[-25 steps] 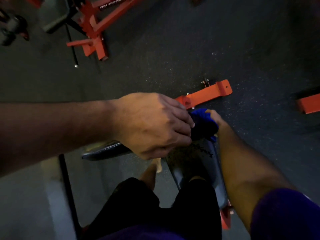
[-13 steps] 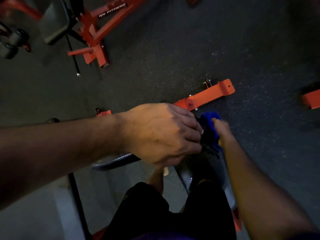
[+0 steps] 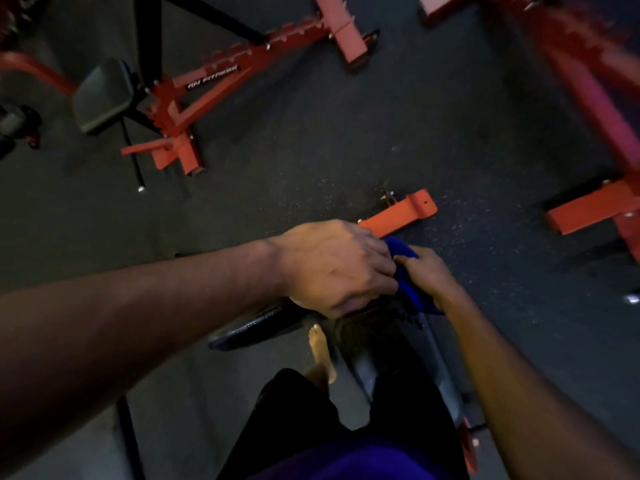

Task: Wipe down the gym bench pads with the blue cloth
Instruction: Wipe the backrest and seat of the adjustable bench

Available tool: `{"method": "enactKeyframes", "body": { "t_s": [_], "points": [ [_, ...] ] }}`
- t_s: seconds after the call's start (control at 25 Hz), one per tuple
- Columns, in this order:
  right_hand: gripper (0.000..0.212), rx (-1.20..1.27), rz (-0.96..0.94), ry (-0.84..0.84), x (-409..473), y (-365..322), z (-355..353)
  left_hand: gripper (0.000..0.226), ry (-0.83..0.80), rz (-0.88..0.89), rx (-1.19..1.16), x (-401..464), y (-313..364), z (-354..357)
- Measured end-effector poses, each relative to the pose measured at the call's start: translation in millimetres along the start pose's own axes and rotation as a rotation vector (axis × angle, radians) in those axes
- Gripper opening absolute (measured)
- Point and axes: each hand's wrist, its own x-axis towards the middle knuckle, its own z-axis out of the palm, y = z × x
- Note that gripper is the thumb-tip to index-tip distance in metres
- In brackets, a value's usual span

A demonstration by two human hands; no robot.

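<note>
The blue cloth (image 3: 407, 285) is bunched between both my hands at the far end of a dark bench pad (image 3: 433, 358) that runs toward me under my legs. My left hand (image 3: 332, 268) curls over the pad's end, its fingertips on the cloth's left side. My right hand (image 3: 427, 275) grips the cloth from the right, fingers wrapped into the fabric. A second dark pad (image 3: 256, 329) sticks out to the left below my left hand. Most of the cloth is hidden by my hands.
An orange frame foot (image 3: 398, 213) lies on the dark rubber floor just beyond my hands. Another red bench with a black seat pad (image 3: 104, 95) stands at the upper left. Red and orange frame parts (image 3: 588, 209) sit at the right. My bare foot (image 3: 320, 351) is on the floor.
The view has tilted up, showing more floor and equipment. Both hands stay together on the cloth at the pad's end, my right hand closing further round it.
</note>
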Motion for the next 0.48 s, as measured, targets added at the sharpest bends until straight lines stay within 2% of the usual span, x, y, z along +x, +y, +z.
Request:
{"method": "enactKeyframes", "body": {
  "t_s": [0.16, 0.24, 0.36, 0.48],
  "points": [
    [0.025, -0.138, -0.145, -0.137, -59, -35, -23, 0.032, 0.020, 0.001, 0.076, -5, 4, -4],
    [0.027, -0.093, -0.185, -0.120, -93, -57, -36, 0.031, 0.026, 0.000, 0.103, -8, 6, -6],
    [0.027, 0.175, -0.248, 0.061, -151, -72, -34, 0.029, 0.080, -0.008, 0.086, -14, 11, -9],
    [0.024, 0.494, -0.278, 0.356, -202, -66, 10, 0.031, 0.169, -0.056, 0.128, -26, 19, -8]
  ]
}}
